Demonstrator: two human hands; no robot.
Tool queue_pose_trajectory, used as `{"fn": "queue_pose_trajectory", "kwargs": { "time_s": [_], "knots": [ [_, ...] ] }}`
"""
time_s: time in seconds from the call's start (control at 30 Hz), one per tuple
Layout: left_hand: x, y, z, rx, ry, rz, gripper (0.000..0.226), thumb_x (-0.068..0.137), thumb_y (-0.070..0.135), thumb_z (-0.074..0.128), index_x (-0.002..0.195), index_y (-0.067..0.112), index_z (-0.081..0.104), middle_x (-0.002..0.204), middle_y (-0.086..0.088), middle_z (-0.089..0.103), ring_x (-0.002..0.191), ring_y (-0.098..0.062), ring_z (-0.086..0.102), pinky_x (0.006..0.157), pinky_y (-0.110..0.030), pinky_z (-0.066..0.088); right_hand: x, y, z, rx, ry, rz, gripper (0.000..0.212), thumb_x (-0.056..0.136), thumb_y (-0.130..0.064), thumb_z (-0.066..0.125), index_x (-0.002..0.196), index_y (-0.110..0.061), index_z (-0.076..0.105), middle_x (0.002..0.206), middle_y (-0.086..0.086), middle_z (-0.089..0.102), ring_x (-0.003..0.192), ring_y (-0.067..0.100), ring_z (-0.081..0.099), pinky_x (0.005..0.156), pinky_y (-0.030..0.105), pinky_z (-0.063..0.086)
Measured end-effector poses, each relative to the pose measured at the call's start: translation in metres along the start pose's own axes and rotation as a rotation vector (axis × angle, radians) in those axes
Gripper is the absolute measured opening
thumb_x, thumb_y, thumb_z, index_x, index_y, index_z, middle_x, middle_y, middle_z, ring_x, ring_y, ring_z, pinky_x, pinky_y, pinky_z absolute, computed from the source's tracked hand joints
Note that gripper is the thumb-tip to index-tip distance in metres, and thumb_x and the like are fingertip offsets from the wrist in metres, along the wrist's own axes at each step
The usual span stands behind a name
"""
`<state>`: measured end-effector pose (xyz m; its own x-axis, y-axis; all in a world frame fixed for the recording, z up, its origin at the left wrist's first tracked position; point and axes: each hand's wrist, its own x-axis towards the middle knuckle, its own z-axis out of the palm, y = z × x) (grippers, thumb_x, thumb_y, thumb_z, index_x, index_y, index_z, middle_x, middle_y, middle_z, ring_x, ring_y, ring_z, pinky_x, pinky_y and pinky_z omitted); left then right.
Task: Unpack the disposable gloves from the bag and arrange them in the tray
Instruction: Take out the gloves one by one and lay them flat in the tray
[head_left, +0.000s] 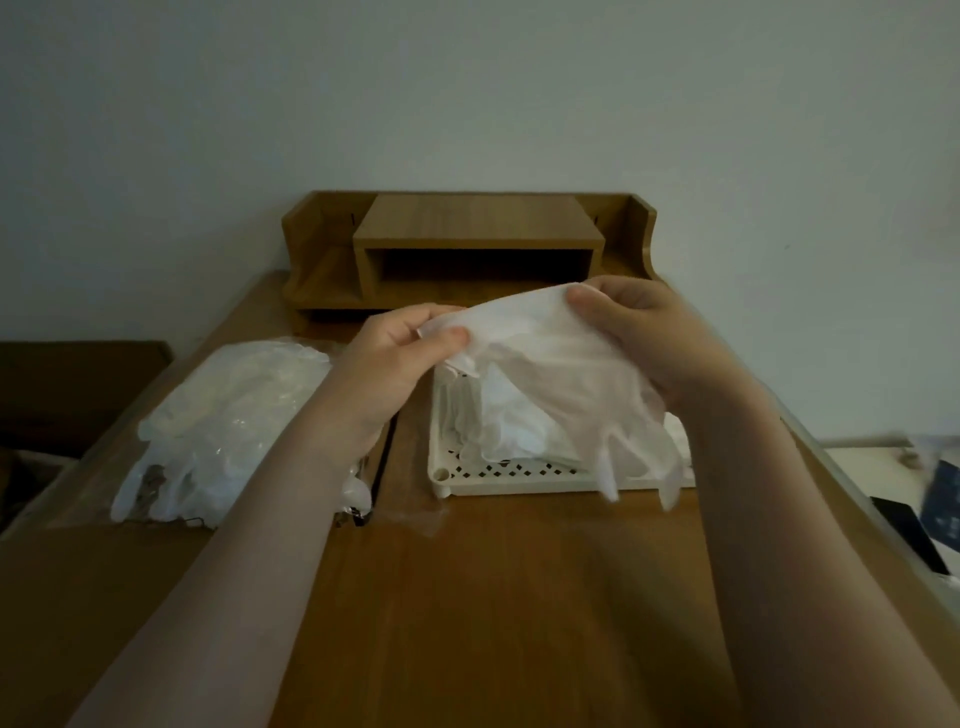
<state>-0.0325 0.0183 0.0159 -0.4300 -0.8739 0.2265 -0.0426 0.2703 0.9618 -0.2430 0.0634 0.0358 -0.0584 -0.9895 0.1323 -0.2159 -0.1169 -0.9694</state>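
Both hands, left (387, 358) and right (641, 332), pinch one disposable glove (550, 374) above the tray (519, 475). The bag (228, 426) lies left on the counter (519, 597)

Your glove (545, 364) is translucent white. Your tray (519, 475) is cream, its wall pierced in a diamond lattice. Your bag (234, 426) is clear, showing white contents. Your desk (493, 597) is brown woodgrain, as is the shelf (467, 228). Wall (467, 93): pale grey-green.

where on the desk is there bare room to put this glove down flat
Bare desk in front of the tray, between the forearms, and a narrow strip between tray and bag of gloves. Crowded: tray is piled with gloves, bag fills the left.
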Motion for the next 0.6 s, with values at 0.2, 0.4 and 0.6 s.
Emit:
{"fn": "queue_pose_trajectory", "kwargs": {
  "time_s": [0.2,0.4,0.6],
  "knots": [
    [0.02,0.013,0.015,-0.057,-0.098,-0.05,0.029,0.092,0.008,0.048,0.066,0.014,0.059,0.064,0.003,0.057,0.067,-0.01,0.056,0.071,-0.024,0.046,0.011,0.003,-0.063,-0.184,-0.49,0.176,0.038,0.065,-0.048,0.077,0.081,-0.013,0.075,0.067,0.003,0.067,0.053,0.014,0.064,0.046,0.022,0.05],
    [0.05,0.003,0.033,0.099,-0.129,-0.197,0.02,0.092,0.013,0.048,0.075,0.013,0.058,0.072,-0.001,0.056,0.068,-0.014,0.055,0.067,-0.025,0.045,0.016,0.024,-0.094,-0.097,-0.298,0.348,0.018,0.079,-0.025,0.068,0.086,-0.01,0.074,0.093,0.012,0.072,0.084,0.027,0.07,0.075,0.037,0.059],
    [0.086,-0.005,0.049,0.403,0.126,-0.036,0.01,0.092,0.019,0.055,0.086,0.02,0.063,0.09,0.002,0.068,0.081,-0.01,0.062,0.073,-0.025,0.047,0.036,0.023,-0.096,-0.575,0.355,-0.006,0.012,0.091,-0.012,0.056,0.09,-0.017,0.067,0.081,0.001,0.063,0.076,0.016,0.057,0.064,0.021,0.043]
  ]
}}
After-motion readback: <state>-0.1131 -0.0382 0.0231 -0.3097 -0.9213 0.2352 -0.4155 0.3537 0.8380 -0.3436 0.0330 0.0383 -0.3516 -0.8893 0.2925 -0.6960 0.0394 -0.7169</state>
